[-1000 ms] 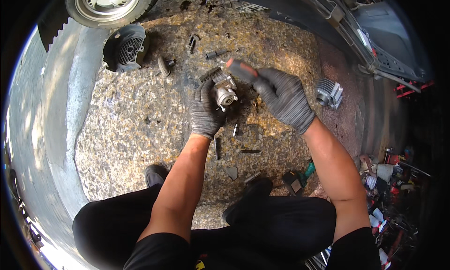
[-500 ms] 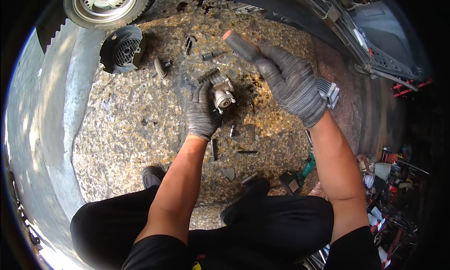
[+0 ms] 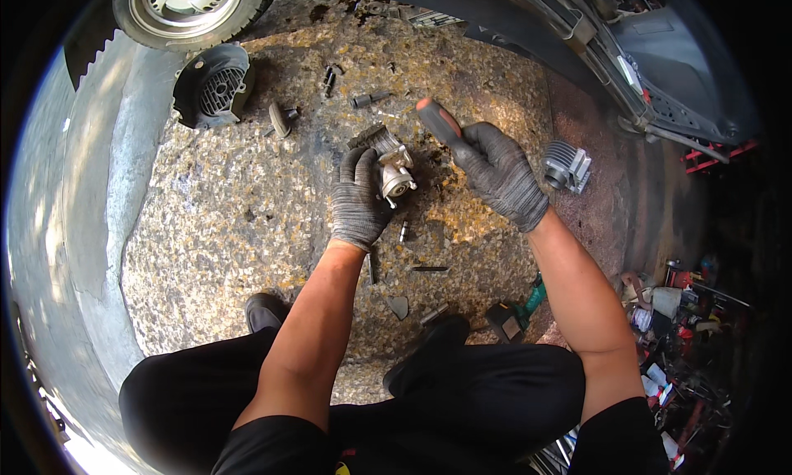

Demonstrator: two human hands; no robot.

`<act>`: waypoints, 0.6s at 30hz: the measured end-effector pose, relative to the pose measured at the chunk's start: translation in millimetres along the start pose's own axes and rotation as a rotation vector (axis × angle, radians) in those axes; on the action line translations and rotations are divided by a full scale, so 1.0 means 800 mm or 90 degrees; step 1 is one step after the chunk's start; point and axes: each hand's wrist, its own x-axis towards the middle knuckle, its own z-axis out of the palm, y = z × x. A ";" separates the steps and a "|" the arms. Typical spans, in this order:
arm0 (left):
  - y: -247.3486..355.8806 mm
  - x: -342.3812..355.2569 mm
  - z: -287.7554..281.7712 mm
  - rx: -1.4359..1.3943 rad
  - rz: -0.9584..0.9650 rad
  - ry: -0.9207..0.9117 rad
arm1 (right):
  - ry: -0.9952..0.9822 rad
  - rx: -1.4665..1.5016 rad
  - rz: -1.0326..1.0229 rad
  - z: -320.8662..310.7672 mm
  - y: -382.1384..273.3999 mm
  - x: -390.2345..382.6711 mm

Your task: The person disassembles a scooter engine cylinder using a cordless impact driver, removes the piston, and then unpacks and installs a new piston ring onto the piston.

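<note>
The casting (image 3: pixel 398 176) is a pale silver metal body, compact and irregular, with a round boss and central bore at its near end and small lugs projecting from it; its far end meets a darker, ridged section. It sits low over the slab (image 3: pixel 223 228), beside my left hand (image 3: pixel 359 196), which is partly closed, fingers curved along its left flank; my thumb is hidden. My right hand (image 3: pixel 505 176), right of the casting, is curled firmly about a tool (image 3: pixel 440 122) with a dark grey grip and rounded orange end; its working end is not visible. Both gloves are grey, knitted and streaked.

Right of the casting, beyond my right hand, lies a cylinder (image 3: pixel 568 166) of bare metal with thin parallel fins. Far to its upper left is a cover (image 3: pixel 188 86), dark, bowl-shaped and slotted; directly beyond it, a dark tubular socket (image 3: pixel 363 101). Nearer me than the casting lie a small shiny pin (image 3: pixel 403 232) and a slim dark rod (image 3: pixel 429 269). The slab is coarse, speckled tan and grey.
</note>
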 end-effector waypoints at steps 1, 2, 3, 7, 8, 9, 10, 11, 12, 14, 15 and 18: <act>-0.001 0.000 0.000 -0.007 -0.002 -0.004 | -0.035 0.089 0.076 0.001 0.007 -0.003; -0.001 0.001 0.000 -0.015 0.003 -0.004 | -0.071 0.161 0.170 0.003 0.015 -0.009; -0.002 0.001 0.001 -0.025 0.005 -0.006 | -0.099 0.227 0.275 0.006 0.027 -0.016; -0.001 0.000 0.007 0.011 -0.006 -0.004 | -0.207 -0.023 0.326 0.018 0.086 -0.038; 0.001 0.000 0.008 0.010 -0.008 0.012 | -0.263 -0.044 0.324 0.019 0.098 -0.040; 0.003 0.001 0.009 0.017 -0.005 0.013 | -0.291 -0.104 0.294 0.021 0.107 -0.042; 0.006 0.002 0.009 0.024 -0.003 0.013 | -0.320 -0.169 0.273 0.023 0.112 -0.044; 0.008 0.003 0.009 0.031 0.000 0.013 | -0.341 -0.240 0.243 0.027 0.113 -0.047; 0.012 0.003 0.010 0.034 -0.008 0.011 | -0.379 -0.290 0.253 0.030 0.111 -0.046; 0.019 0.005 0.010 0.041 -0.022 0.006 | -0.177 -0.055 0.181 0.042 0.095 -0.052; 0.022 0.006 0.010 0.048 -0.026 0.009 | -0.071 0.028 0.196 0.050 0.084 -0.054; 0.030 0.009 0.013 0.061 -0.028 0.017 | -0.113 0.512 0.280 0.073 0.056 -0.035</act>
